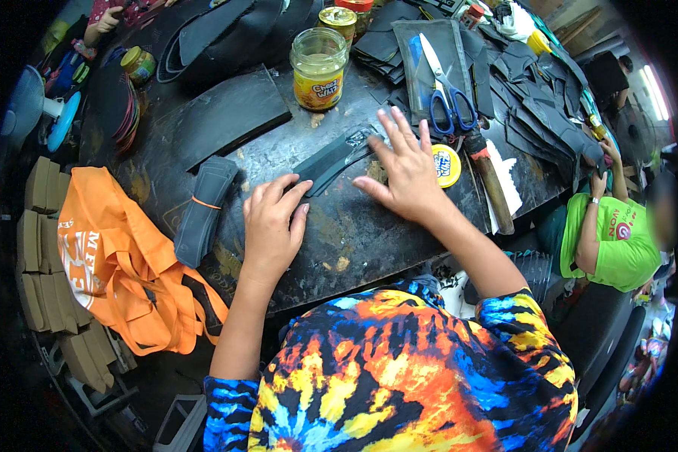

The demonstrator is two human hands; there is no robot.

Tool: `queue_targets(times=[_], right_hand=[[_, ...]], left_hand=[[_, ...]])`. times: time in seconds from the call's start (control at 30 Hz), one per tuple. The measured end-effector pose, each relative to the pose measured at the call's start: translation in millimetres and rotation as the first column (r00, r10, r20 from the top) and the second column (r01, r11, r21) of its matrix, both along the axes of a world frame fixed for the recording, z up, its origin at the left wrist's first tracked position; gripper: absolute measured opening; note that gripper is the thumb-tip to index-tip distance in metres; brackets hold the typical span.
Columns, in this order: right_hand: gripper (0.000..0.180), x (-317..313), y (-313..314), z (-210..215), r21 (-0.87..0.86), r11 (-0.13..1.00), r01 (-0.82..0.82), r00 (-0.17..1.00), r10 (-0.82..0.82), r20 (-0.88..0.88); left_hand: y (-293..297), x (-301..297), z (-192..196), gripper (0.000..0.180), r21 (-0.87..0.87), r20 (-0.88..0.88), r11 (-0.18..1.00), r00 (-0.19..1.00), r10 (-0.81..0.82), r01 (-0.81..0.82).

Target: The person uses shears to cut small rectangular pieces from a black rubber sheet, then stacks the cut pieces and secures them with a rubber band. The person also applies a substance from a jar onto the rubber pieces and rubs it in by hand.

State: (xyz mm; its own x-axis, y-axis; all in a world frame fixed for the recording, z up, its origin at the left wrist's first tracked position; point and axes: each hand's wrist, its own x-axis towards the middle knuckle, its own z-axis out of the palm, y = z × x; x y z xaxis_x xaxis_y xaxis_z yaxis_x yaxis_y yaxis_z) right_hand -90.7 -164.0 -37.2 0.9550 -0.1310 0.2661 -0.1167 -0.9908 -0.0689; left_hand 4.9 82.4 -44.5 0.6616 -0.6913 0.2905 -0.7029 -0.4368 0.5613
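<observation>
A flat dark strip (325,164) lies slantwise on the black work table, with a shiny, wet-looking patch at its far right end. My left hand (273,218) holds the strip's near left end, index fingertip on its corner and thumb beside it. Over the strip's right end, my right hand (408,167) is open with fingers spread, slightly blurred; whether it touches the strip I cannot tell. Behind the strip stands an open glass jar (318,71) with a yellow label. Its likely yellow lid (446,166) lies beside my right wrist.
Blue-handled scissors (446,94) lie on a dark sleeve, near a wooden-handled tool (491,177). A banded bundle of dark strips (206,207) rests left. An orange bag (120,264) hangs at the table edge. Dark cut pieces (531,113) pile right. A co-worker's green shirt (621,237) shows right.
</observation>
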Motion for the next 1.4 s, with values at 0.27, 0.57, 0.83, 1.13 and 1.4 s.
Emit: queue_targets(times=[0.27, 0.57, 0.83, 1.13, 1.4], right_hand=[[0.098, 7, -4, -11, 0.083, 0.955, -0.284, 0.938, 0.294, -0.181], [0.094, 28, -27, -7, -0.124, 0.958, -0.257, 0.955, 0.232, -0.187], [0.103, 33, 24, -11, -0.088, 0.901, -0.425, 0.902, 0.414, -0.123], [0.093, 47, 31, -12, -0.039, 0.841, -0.540, 0.838, 0.533, -0.115], [0.077, 13, 39, -10, 0.161, 0.857, -0.490, 0.829, 0.515, -0.219]], left_hand=[[4, -5, -6, 0.038, 0.008, 0.034, 1.000, 0.999, 0.025, -0.025], [6, -5, -13, 0.034, -0.049, 0.068, 0.998, 0.997, 0.030, -0.027], [12, 4, -26, 0.024, -0.480, -0.361, 0.803, 0.914, 0.186, -0.353], [13, 6, -34, 0.025, -0.496, -0.371, 0.795, 0.913, 0.171, -0.350], [14, 6, -35, 0.025, -0.482, -0.374, 0.801, 0.910, 0.179, -0.356]])
